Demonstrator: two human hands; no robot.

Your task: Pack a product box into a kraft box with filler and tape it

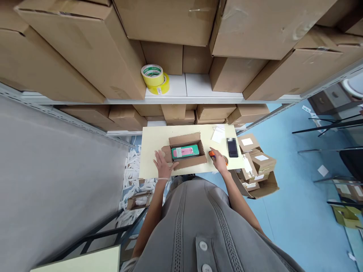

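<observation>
An open cardboard box lies on the pale table with its flaps spread. Inside it sits a green package with a pink picture and a white label. At the box's left end my left hand is open, fingers spread, by the end flap and the near-left corner. To the right of the box, my right hand is closed around what looks like an orange tape dispenser; its round orange part shows on the other side of the hand. My fingers and palm hide its middle.
A phone and white paper slips lie on the table's right side. Yellow tape rolls stand on the shelf among large cartons. Small labelled boxes fill a carton on the floor at right; white scraps cover the floor at left.
</observation>
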